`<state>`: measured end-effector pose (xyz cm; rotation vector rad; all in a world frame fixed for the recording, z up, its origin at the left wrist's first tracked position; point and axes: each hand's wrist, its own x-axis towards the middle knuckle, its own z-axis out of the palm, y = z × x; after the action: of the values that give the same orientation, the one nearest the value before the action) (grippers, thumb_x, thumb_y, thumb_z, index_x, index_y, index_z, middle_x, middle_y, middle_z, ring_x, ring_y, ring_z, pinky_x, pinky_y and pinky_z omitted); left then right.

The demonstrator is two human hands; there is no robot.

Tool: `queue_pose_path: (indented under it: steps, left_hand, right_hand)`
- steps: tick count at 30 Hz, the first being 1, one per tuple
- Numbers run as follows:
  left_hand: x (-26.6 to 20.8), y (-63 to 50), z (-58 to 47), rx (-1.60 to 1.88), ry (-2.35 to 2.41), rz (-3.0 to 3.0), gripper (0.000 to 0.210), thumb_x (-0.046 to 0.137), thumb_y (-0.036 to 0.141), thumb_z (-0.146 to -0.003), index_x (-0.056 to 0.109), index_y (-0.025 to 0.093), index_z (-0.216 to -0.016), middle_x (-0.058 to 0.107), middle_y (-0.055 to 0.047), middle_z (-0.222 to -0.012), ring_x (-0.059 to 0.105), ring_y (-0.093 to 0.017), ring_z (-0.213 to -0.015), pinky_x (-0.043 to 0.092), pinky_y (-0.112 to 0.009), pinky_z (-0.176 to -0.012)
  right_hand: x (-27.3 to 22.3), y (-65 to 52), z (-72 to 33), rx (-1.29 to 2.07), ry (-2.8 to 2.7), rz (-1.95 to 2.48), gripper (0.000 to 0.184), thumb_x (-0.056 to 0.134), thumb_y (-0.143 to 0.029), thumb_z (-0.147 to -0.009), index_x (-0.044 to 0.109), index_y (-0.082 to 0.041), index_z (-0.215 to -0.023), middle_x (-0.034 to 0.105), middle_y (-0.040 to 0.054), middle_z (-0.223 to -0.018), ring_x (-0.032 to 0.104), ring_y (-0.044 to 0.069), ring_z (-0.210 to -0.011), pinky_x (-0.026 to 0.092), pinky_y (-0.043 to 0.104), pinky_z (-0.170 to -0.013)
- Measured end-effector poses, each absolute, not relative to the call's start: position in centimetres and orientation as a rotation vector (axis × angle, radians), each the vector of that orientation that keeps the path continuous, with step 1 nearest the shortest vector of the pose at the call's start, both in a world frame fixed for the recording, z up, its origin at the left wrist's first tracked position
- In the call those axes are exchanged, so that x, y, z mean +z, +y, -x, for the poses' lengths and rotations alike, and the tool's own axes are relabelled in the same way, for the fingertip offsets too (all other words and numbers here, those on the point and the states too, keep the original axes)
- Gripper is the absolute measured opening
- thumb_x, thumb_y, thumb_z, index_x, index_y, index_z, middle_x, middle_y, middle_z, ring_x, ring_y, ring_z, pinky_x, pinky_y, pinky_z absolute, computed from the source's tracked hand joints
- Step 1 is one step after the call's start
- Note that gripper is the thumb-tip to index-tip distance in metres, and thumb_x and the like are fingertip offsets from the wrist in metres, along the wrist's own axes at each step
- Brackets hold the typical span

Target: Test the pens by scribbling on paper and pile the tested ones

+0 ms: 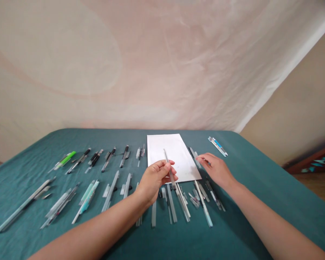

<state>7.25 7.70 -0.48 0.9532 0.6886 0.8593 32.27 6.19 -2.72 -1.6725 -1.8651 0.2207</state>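
My left hand (157,177) is closed around a clear pen barrel (166,156), held tilted above the lower part of a white sheet of paper (162,146). At the paper's right edge is my right hand (215,169), its fingers bent together beside a translucent pen part (197,162) on the cloth. Whatever those fingertips pinch, if anything, is too small to make out. A dark, slim pen piece (191,151) lies just left of them. Below my left hand rest several clear pen barrels (172,207) and small loose parts, some hidden by the hand.
A teal cloth (260,202) covers the table. Sets of taken-apart pens lie in two rows on the left, including a bright green piece (68,159) and black-gripped barrels (96,158). Blue-and-white pens (218,146) sit at the back right. A pale fabric sheet (141,72) hangs behind.
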Motion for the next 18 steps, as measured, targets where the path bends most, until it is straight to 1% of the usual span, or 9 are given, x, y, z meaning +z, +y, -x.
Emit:
queue_pose_path:
  steps: [1,3,6,7,9,12,14,15,18]
  left_hand:
    - [-0.5,7.6,-7.3,0.825,0.699,-1.003,0.029,0.058,0.039,-0.082,0.057,0.014,-0.095,0.057,-0.001,-0.074,0.057,-0.01,-0.059,0.048,-0.026,-0.062]
    - [-0.5,7.4,-7.3,0.757,0.73,-1.107,0.03,0.055,0.041,-0.083,0.059,0.014,-0.095,0.052,0.001,-0.069,0.047,-0.006,-0.049,0.041,-0.02,-0.051]
    - [-0.4,7.3,-7.3,0.672,0.795,-1.247,0.033,0.055,0.043,-0.081,0.062,0.015,-0.096,0.046,0.004,-0.062,0.034,-0.004,-0.043,0.027,-0.017,-0.041]
    - [-0.3,7.3,-7.3,0.649,0.822,-1.288,0.035,0.055,0.044,-0.08,0.063,0.015,-0.098,0.045,0.005,-0.06,0.032,-0.004,-0.042,0.024,-0.018,-0.041]
    - [-0.2,7.4,-7.2,0.616,0.881,-1.37,0.037,0.055,0.045,-0.08,0.065,0.015,-0.099,0.044,0.005,-0.058,0.031,-0.005,-0.042,0.022,-0.019,-0.042]
    - [0.1,7.4,-7.1,0.608,0.956,-1.503,0.037,0.054,0.046,-0.079,0.068,0.015,-0.095,0.046,0.004,-0.057,0.035,-0.007,-0.047,0.025,-0.02,-0.046]
    - [0.2,7.4,-7.0,0.613,0.974,-1.582,0.037,0.054,0.046,-0.078,0.07,0.016,-0.091,0.05,0.003,-0.059,0.039,-0.009,-0.052,0.028,-0.02,-0.05]
    - [0.3,7.4,-6.9,0.614,0.977,-1.609,0.036,0.054,0.046,-0.078,0.07,0.016,-0.089,0.051,0.003,-0.06,0.04,-0.009,-0.054,0.028,-0.02,-0.052]
    - [0.4,7.3,-6.9,0.594,0.986,-1.638,0.037,0.053,0.046,-0.078,0.071,0.016,-0.088,0.05,0.003,-0.059,0.041,-0.01,-0.055,0.028,-0.021,-0.053]
  right_hand:
    - [-3.6,6.8,-33.5,0.071,-1.825,1.753,0.029,0.042,-0.037,-0.09,0.065,-0.023,-0.1,0.064,0.0056,-0.099,0.059,0.02,-0.087,0.043,0.029,-0.073]
    - [-5.2,7.8,-35.5,-0.075,-1.856,1.85,0.028,0.045,-0.035,-0.088,0.064,-0.025,-0.107,0.063,0.0059,-0.102,0.058,0.021,-0.09,0.044,0.03,-0.072]
    - [-6.7,8.6,-36.6,-0.144,-1.972,1.881,0.023,0.047,-0.03,-0.088,0.066,-0.025,-0.099,0.062,0.0049,-0.094,0.055,0.021,-0.094,0.043,0.03,-0.077]
    - [-6.8,8.7,-36.6,-0.155,-1.991,1.883,0.021,0.047,-0.029,-0.088,0.067,-0.024,-0.094,0.062,0.005,-0.091,0.055,0.02,-0.093,0.043,0.03,-0.078]
    - [-6.8,8.8,-36.3,-0.176,-1.993,1.888,0.021,0.046,-0.026,-0.088,0.066,-0.021,-0.085,0.06,0.0062,-0.087,0.054,0.021,-0.089,0.042,0.031,-0.079]
    - [-5.9,8.5,-35.6,-0.194,-1.95,1.871,0.021,0.046,-0.027,-0.088,0.064,-0.019,-0.081,0.059,0.0078,-0.085,0.054,0.021,-0.086,0.041,0.033,-0.079]
    - [-4.9,8.1,-34.9,-0.071,-1.857,1.799,0.022,0.045,-0.031,-0.088,0.063,-0.018,-0.085,0.058,0.0075,-0.087,0.054,0.02,-0.084,0.042,0.032,-0.078]
    - [-4.3,7.8,-34.4,0.061,-1.784,1.745,0.023,0.045,-0.034,-0.088,0.062,-0.018,-0.088,0.059,0.0068,-0.088,0.054,0.019,-0.082,0.042,0.032,-0.077]
    - [-2.7,6.9,-32.4,0.628,-1.496,1.534,0.029,0.046,-0.044,-0.088,0.059,-0.018,-0.093,0.058,0.0034,-0.079,0.052,0.016,-0.068,0.042,0.028,-0.063]
